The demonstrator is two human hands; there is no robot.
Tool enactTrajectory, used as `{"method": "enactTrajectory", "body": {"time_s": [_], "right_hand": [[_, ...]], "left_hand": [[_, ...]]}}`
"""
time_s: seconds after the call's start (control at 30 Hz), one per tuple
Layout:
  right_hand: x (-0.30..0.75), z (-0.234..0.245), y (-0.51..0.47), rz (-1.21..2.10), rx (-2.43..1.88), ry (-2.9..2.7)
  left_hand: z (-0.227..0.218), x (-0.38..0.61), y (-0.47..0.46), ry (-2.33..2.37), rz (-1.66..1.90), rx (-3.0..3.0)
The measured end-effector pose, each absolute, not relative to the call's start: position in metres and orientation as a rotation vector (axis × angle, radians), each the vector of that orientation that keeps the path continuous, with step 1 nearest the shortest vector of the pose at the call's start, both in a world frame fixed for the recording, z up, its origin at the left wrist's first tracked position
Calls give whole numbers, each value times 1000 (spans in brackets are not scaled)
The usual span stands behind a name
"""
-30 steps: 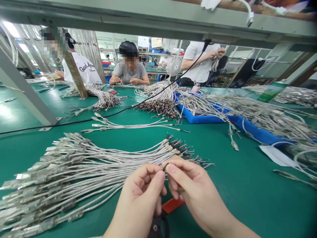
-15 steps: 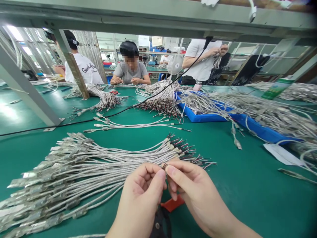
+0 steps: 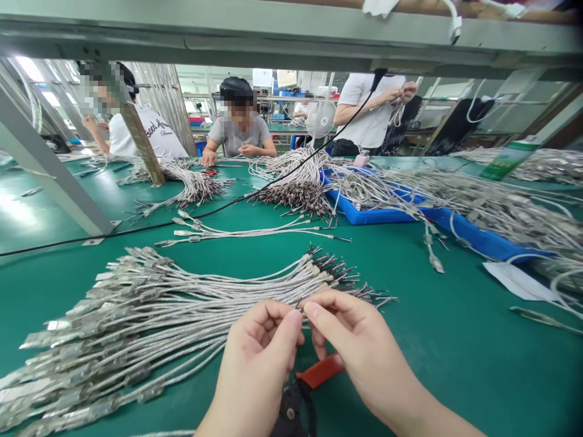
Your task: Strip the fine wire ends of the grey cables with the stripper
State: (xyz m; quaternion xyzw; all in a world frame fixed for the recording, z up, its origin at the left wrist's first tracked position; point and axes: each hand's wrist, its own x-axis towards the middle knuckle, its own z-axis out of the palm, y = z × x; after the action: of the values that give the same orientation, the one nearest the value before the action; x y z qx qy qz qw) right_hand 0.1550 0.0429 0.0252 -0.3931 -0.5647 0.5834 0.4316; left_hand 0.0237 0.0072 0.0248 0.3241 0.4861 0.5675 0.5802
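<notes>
My left hand (image 3: 266, 349) and my right hand (image 3: 353, 343) meet fingertip to fingertip over the near side of the bundle. Between their thumbs and forefingers both pinch thin dark wire ends (image 3: 299, 308), mostly covered by the fingers. The cable those wires belong to is hidden. Behind and left of my hands lies a thick bundle of white braided USB cables (image 3: 200, 315), plugs to the left and bare dark and red wire ends to the right. Below the hands, partly covered, rests a hand tool with a red handle (image 3: 320, 371) and a black head.
Loose cables (image 3: 255, 232) lie beyond the bundle. Blue trays (image 3: 378, 216) heaped with cables stand at right, near a paper slip (image 3: 519, 281). A black cord (image 3: 200, 213) crosses the table. A shelf beam (image 3: 291, 45) spans overhead; posts stand left. Several people work opposite.
My fingertips have closed further over the wire ends, which stood out more plainly before. My hands stay in nearly the same place. Across the table, a person's hand has reached down onto the tabletop.
</notes>
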Motion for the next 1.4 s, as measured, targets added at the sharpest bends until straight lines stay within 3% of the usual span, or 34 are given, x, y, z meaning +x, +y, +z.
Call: {"method": "enactTrajectory", "body": {"time_s": [0.8, 1.4], "right_hand": [[153, 29, 34, 1934, -811, -919], [156, 28, 41, 1587, -1004, -1354]], "left_hand": [[28, 19, 11, 1168, 1325, 702], [30, 22, 10, 1177, 1267, 768]]}}
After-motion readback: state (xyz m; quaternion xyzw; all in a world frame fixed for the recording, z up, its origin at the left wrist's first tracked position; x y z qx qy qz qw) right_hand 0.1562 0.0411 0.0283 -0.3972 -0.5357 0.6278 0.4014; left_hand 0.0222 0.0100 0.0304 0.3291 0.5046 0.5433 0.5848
